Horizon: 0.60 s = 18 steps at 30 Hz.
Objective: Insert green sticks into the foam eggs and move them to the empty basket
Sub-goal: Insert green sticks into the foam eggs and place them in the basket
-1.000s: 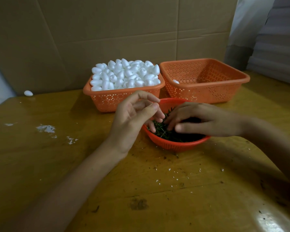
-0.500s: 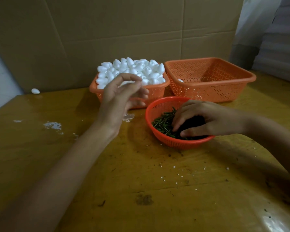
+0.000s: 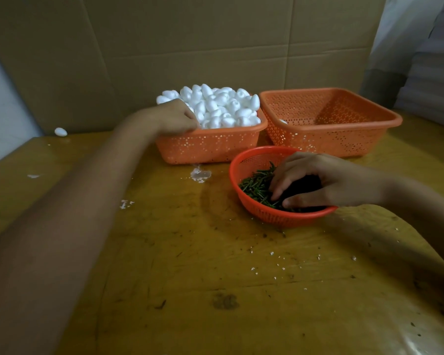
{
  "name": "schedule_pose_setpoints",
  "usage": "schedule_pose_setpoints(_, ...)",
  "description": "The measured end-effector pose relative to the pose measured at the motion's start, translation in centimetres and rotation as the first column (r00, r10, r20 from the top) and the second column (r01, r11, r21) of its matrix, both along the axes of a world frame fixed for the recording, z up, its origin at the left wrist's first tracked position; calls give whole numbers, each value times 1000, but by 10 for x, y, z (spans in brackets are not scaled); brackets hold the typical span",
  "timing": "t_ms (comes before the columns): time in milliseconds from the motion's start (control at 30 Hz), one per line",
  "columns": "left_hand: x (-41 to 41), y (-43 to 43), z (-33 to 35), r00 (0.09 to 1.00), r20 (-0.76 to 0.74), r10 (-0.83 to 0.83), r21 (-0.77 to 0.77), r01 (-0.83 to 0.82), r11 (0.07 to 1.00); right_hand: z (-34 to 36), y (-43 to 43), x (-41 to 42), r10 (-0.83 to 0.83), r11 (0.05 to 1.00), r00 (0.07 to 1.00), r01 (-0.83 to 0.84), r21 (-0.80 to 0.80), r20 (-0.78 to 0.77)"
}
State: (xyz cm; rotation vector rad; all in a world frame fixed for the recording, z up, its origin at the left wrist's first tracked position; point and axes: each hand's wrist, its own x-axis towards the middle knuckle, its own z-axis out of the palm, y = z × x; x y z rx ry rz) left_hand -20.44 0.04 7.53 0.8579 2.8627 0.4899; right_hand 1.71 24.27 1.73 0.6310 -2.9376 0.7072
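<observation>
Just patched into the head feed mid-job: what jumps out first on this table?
White foam eggs heaped above the rim of the orange basket at the back, with the left hand among them at its near left corner. Right of it, a second orange basket sits almost empty. In front, the right hand is down in green sticks in a red bowl.

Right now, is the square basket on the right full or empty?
Nearly empty: the basket shows bare mesh inside, with one foam egg at its left wall.
</observation>
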Motion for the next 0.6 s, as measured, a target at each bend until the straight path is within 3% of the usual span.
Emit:
schedule_pose_setpoints(200, -1, 10, -7, 990, 90, 106, 195, -121, 973, -1, 1, -1, 2, 1000, 1000, -2, 20, -3)
schedule_pose_setpoints(433, -4, 22, -8, 963, 171, 207, 297, -250, 921, 0, 0, 0, -8, 1000, 1000, 8, 27, 8)
schedule_pose_setpoints(600, -8, 15, -13, 963, 119, 240, 414, -268, 870, 0, 0, 0, -2, 1000, 1000, 2, 27, 6)
